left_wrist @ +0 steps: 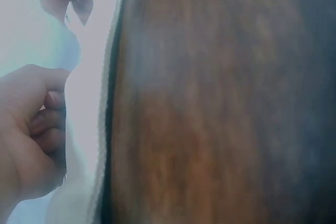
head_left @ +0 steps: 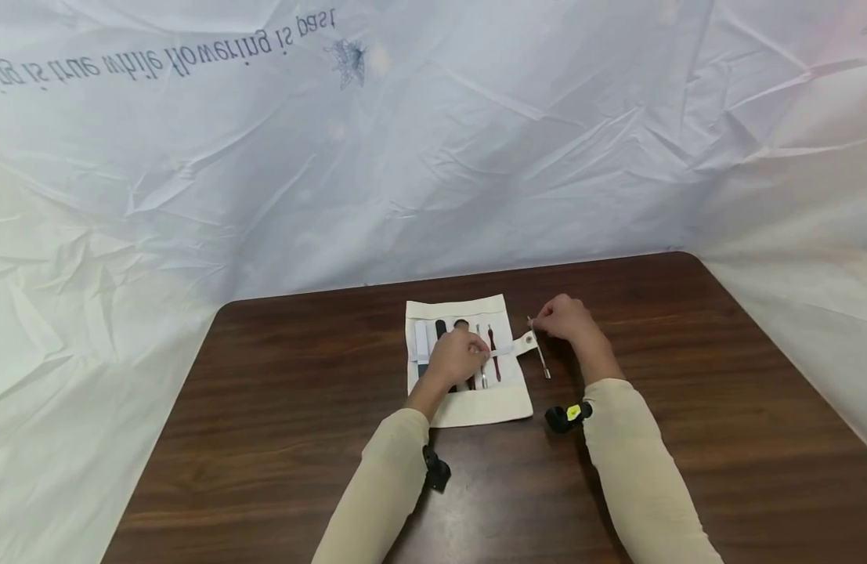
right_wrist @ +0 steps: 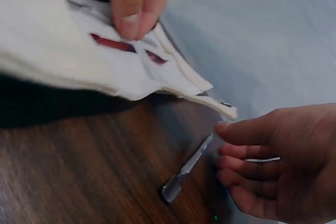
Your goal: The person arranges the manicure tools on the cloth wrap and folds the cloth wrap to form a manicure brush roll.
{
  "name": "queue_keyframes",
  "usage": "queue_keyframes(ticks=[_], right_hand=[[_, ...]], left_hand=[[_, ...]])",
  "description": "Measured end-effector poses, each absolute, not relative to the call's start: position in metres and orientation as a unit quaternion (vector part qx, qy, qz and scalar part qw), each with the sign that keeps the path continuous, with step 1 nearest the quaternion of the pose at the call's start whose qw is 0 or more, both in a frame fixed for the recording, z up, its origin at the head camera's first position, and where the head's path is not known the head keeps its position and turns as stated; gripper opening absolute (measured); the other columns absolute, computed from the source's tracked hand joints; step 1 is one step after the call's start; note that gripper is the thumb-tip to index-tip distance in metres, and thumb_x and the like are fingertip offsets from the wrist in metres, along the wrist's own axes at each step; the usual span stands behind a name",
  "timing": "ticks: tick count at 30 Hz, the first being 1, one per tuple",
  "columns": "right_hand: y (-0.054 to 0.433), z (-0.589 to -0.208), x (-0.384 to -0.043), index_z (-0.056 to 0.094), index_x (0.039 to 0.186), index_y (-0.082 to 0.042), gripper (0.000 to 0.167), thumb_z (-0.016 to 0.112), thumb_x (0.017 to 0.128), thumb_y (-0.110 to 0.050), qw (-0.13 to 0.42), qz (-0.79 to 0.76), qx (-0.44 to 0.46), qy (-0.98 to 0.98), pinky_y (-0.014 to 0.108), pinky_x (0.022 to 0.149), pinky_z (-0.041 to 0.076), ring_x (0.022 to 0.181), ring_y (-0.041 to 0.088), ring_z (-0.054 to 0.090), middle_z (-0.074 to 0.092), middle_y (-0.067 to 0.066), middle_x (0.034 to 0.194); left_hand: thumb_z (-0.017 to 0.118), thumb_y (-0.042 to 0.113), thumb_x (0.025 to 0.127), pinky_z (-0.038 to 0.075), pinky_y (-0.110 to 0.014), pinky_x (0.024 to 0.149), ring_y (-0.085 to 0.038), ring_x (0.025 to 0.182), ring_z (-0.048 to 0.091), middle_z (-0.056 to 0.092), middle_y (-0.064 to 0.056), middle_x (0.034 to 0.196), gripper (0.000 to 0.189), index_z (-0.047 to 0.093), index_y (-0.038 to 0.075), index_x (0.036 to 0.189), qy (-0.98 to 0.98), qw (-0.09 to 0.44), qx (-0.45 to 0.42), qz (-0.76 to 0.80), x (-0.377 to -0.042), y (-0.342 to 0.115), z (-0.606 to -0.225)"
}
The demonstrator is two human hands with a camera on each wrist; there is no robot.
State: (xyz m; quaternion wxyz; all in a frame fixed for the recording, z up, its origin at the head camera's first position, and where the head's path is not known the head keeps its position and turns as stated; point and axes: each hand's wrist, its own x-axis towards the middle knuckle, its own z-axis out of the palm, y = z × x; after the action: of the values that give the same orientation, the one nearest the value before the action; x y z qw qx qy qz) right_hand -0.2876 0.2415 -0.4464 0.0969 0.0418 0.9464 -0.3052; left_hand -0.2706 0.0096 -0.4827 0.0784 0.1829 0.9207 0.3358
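An unrolled cream fabric pouch (head_left: pixel 482 409) lies on the table, with several slim tools under a white elastic band (head_left: pixel 502 352). My left hand (head_left: pixel 457 359) is over the middle of the pouch, its thumb and fingertips pinching the band beside a dark red tool (head_left: pixel 494 356). To the right of the pouch, my right hand (head_left: pixel 563 317) pinches the far end of a thin silver cuticle pusher (head_left: pixel 541 355) between thumb and fingertips. The pusher's flat end (right_wrist: pixel 170 190) points back toward me in the right wrist view. My left hand covers part of the tools.
A snap tab (head_left: pixel 525 342) sticks out from the pouch's right side, close to the pusher. White (head_left: pixel 422 338) and black (head_left: pixel 441 327) tools sit in the pouch's left part. The brown wooden table (head_left: pixel 264 439) meets hanging white sheeting (head_left: pixel 405 157) at the back.
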Motion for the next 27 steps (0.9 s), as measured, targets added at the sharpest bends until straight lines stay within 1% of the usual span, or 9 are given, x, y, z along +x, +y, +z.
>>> queue_keyframes(ticks=[3,6,10,12,15,17,20,21,27], right_hand=[[0.239,-0.445,-0.289,0.073,0.084,-0.002,0.025,0.059,0.097,-0.018,0.119,-0.277,0.042,0.952,0.03,0.062,0.043,0.068,0.019,0.056,0.067,0.007,0.078],[0.235,-0.444,-0.291,0.06,0.065,-0.008,0.032,0.052,0.095,-0.009,0.135,-0.266,0.049,0.953,0.03,0.06,0.04,0.059,0.017,0.047,0.054,0.001,0.062],[0.231,-0.442,-0.293,0.047,0.058,-0.015,0.039,0.048,0.095,-0.004,0.153,-0.259,0.047,0.952,0.031,0.058,0.037,0.054,0.014,0.037,0.04,-0.004,0.055],[0.23,-0.44,-0.293,0.047,0.058,-0.015,0.039,0.048,0.096,-0.004,0.159,-0.258,0.047,0.952,0.031,0.058,0.037,0.054,0.014,0.036,0.039,-0.004,0.055],[0.229,-0.44,-0.292,0.056,0.065,-0.009,0.034,0.048,0.098,-0.005,0.158,-0.259,0.045,0.952,0.032,0.061,0.04,0.058,0.017,0.041,0.05,0.002,0.063],[0.231,-0.441,-0.292,0.067,0.078,-0.002,0.029,0.048,0.1,-0.007,0.147,-0.27,0.039,0.951,0.034,0.066,0.045,0.068,0.022,0.053,0.064,0.012,0.079],[0.233,-0.443,-0.294,0.073,0.1,0.004,0.024,0.053,0.101,-0.01,0.098,-0.303,0.015,0.948,0.035,0.073,0.049,0.086,0.028,0.063,0.071,0.021,0.104],[0.233,-0.444,-0.295,0.072,0.104,0.005,0.024,0.054,0.101,-0.01,0.077,-0.324,0.008,0.943,0.034,0.074,0.049,0.087,0.027,0.064,0.071,0.023,0.106],[0.227,-0.442,-0.302,0.066,0.123,0.009,0.029,0.06,0.101,-0.009,-0.048,-0.489,-0.031,0.87,0.016,0.075,0.05,0.082,0.001,0.065,0.072,0.028,0.11]], left_hand=[[0.067,0.022,0.098,0.044,-0.026,0.063,-0.009,0.063,0.054,0.074,-0.005,0.09,0.016,0.081,0.013,0.099,0.92,0.081,0.184,0.336,-0.271,0.009,-0.482],[0.067,0.022,0.098,0.047,-0.027,0.066,-0.01,0.071,0.059,0.076,-0.005,0.099,0.016,0.081,0.013,0.099,0.923,0.085,0.185,0.328,-0.27,0.01,-0.479],[0.067,0.02,0.098,0.047,-0.025,0.062,-0.01,0.067,0.059,0.077,-0.004,0.099,0.016,0.081,0.012,0.097,0.93,0.082,0.191,0.304,-0.268,0.013,-0.471],[0.066,0.019,0.098,0.045,-0.023,0.056,-0.008,0.06,0.057,0.078,-0.004,0.096,0.016,0.081,0.011,0.097,0.931,0.078,0.198,0.297,-0.268,0.016,-0.467],[0.066,0.019,0.099,0.041,-0.021,0.048,-0.007,0.053,0.053,0.078,-0.003,0.09,0.017,0.081,0.012,0.098,0.93,0.077,0.204,0.297,-0.267,0.022,-0.465],[0.066,0.02,0.099,0.04,-0.021,0.046,-0.007,0.052,0.053,0.078,-0.002,0.088,0.017,0.081,0.013,0.098,0.93,0.077,0.202,0.298,-0.267,0.026,-0.465],[0.067,0.02,0.098,0.041,-0.021,0.048,-0.007,0.056,0.055,0.078,0.0,0.09,0.016,0.081,0.015,0.096,0.934,0.076,0.192,0.293,-0.269,0.029,-0.467],[0.068,0.02,0.097,0.041,-0.022,0.049,-0.008,0.058,0.056,0.078,0.001,0.091,0.015,0.082,0.015,0.095,0.935,0.075,0.19,0.291,-0.27,0.03,-0.468],[0.068,0.022,0.096,0.042,-0.023,0.053,-0.009,0.064,0.058,0.076,0.001,0.092,0.014,0.081,0.017,0.097,0.935,0.086,0.185,0.29,-0.273,0.032,-0.471]])
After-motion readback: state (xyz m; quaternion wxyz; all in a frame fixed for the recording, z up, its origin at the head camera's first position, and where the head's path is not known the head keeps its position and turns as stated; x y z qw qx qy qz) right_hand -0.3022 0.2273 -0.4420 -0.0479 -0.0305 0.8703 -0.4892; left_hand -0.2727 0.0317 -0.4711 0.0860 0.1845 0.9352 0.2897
